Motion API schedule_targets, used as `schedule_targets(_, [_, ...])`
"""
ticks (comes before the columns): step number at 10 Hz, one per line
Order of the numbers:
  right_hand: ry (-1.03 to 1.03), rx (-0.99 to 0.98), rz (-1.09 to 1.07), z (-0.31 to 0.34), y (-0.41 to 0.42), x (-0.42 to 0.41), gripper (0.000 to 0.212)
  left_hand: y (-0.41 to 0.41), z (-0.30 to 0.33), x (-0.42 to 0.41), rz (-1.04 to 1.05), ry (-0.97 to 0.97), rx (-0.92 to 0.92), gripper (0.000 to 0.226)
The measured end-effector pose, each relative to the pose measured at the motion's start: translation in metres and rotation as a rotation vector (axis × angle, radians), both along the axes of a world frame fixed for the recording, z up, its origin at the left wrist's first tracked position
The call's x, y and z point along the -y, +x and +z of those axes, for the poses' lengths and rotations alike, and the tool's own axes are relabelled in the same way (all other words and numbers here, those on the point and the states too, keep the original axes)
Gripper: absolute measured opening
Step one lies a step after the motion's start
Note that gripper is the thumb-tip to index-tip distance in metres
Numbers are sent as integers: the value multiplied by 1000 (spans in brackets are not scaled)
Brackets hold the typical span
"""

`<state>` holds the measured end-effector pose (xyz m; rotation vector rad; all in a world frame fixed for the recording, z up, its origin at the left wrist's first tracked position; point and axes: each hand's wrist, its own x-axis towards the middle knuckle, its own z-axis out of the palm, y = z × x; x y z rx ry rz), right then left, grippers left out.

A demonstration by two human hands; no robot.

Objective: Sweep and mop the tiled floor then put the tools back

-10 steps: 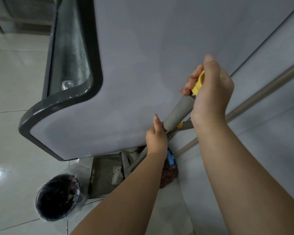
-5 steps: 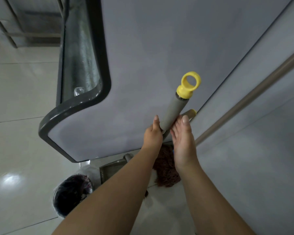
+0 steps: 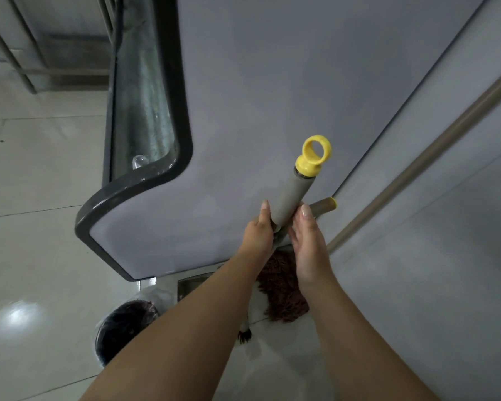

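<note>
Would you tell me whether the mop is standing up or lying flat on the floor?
Standing, tilted: the mop has its yellow-ringed end up by the grey cabinet, its brown head down on the tiled floor.

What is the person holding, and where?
The left hand grips the mop handle at the bottom of its grey sleeve; the right hand rests open against it.

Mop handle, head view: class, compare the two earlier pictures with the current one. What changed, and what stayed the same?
The right hand let go of the yellow ring at the top of the mop handle and dropped beside the left hand, fingers straight against the grey grip. The left hand stayed on the handle; the mop head remains on the floor by the bin.
</note>
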<state>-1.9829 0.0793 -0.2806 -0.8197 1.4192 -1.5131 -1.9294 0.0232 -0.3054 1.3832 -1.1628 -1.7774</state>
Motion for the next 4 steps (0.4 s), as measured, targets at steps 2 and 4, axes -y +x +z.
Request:
schedule_targets(2, [112, -29, -114, 8, 5, -15, 48, 48, 14, -10, -134, -99, 30, 47])
schedule_targets(4, [185, 30, -269, 38, 53, -32, 48, 113, 53, -3, -160, -201, 49, 40])
